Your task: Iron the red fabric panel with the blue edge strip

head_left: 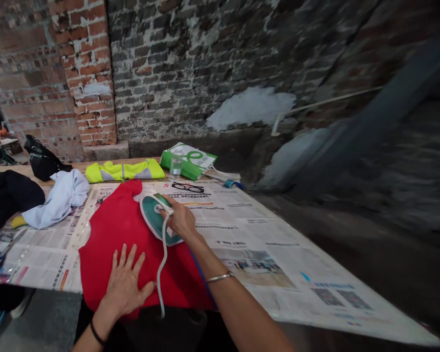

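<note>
The iron rests tilted on the red cloth, my right hand clamped around its handle, its cord hanging toward me. My left hand lies open and flat on the cloth, fingers spread, apparently to hold it smooth. Newspaper covers the table, probably shielding it from heat.

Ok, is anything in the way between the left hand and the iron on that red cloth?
Nothing solid: only the red cloth lies between the left hand and the iron in the right hand. The iron's white braided cord runs down close beside the left hand, without blocking it.
</note>
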### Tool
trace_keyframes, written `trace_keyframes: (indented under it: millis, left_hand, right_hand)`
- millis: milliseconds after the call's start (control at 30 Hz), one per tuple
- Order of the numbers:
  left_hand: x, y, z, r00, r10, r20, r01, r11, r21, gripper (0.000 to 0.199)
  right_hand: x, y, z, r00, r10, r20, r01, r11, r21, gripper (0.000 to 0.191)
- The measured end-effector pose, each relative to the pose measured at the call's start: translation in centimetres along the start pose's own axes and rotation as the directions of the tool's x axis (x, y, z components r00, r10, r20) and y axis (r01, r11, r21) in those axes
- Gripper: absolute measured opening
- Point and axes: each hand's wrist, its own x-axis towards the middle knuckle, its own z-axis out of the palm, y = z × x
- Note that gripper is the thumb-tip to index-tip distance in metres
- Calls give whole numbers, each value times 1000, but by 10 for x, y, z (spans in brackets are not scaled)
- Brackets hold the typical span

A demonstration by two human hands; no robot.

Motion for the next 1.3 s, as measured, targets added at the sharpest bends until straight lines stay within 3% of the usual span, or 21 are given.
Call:
trace_keyframes:
  millis: [67, 167, 267, 333, 400, 600, 700, 800, 933, 1033, 1133, 1300]
  left_hand:
    - [0, 1, 0, 1000, -14, 3, 14, 1000, -2, 74]
    - [0, 1, 5, 1000, -16, -23, 16, 1000, -13, 73]
    - [-1, 1, 9, 999, -1, -46, 0, 1000, -24, 75]
    - [-1, 2, 9, 999, -6, -47, 5, 1000, -22, 75]
    - [-1, 2, 8, 999, -19, -40, 18, 1000, -11, 74]
    - [-1, 1, 5, 998, 7, -65, -5, 1000, 24, 69]
    - [-1, 0, 6, 998, -3, -63, 5, 1000, 26, 69]
    - [-1, -1, 8, 999, -17, -49, 16, 1000, -10, 72]
    - [-1, 0, 10, 999, -6, -48, 2, 997, -78, 75]
    - [-1, 1, 10, 999, -10, -53, 5, 996, -90, 74]
    - [-1, 2, 9, 998, -8, -67, 2, 997, -83, 73]
    - [-1, 2, 6, 998, -21, -52, 17, 997, -69, 72]
  right_hand:
    - [-11, 10, 2, 998, -64, 0, 64, 997, 42, 57]
    - [-49, 38, 4, 988, -150, -38, 154, 980, 127, 56]
    - [-91, 59, 4, 979, -168, -115, 188, 963, 195, 56]
    - [-103, 59, 3, 978, -162, -132, 186, 963, 196, 54]
    - [-99, 47, 2, 984, -147, -102, 162, 974, 157, 53]
    - [-44, -14, -2, 999, -50, 7, 50, 998, 33, 52]
    - [-42, -23, -3, 999, -48, 25, 47, 999, 24, 53]
    - [-68, -3, -2, 998, -61, 4, 61, 998, 30, 55]
    - [-120, 51, -5, 989, -52, -140, 58, 997, 44, 53]
    - [-138, 79, -11, 985, -7, -174, 8, 1000, 4, 54]
    - [-120, 74, -12, 981, 32, -192, -50, 995, -89, 54]
    - [-45, 24, -8, 984, 113, -136, -133, 980, -149, 52]
